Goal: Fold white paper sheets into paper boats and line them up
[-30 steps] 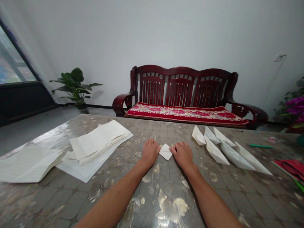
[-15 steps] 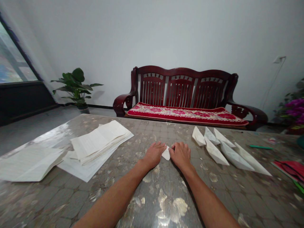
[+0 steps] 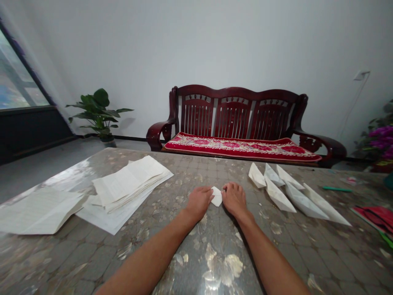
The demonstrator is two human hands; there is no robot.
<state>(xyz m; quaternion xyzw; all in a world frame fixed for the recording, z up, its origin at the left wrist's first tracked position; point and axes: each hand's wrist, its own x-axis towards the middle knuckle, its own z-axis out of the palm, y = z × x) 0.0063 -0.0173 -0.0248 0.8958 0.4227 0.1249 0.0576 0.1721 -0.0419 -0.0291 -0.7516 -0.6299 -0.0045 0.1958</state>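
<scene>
A small folded piece of white paper (image 3: 216, 197) lies on the patterned tabletop (image 3: 172, 262) between my two hands. My left hand (image 3: 200, 200) is closed at its left edge, thumb and fingers pinching the paper. On the opposite edge, my right hand (image 3: 234, 198) has its fingers curled and pressed together on the paper. The fingertips of both hands are partly hidden. To the right of my right hand sit several folded paper boats (image 3: 280, 196), grouped in two rows.
Left of my arms is a stack of paper sheets (image 3: 132, 180), with more loose paper (image 3: 37, 211) beside it. At the right lie a green pen (image 3: 337, 189) and a red item (image 3: 373, 217). A wooden bench (image 3: 231, 110) stands beyond the table; a potted plant (image 3: 100, 112) is behind left.
My left fingers have drawn back a little from the top of the folded paper, so more of it shows. The right hand has barely shifted.
</scene>
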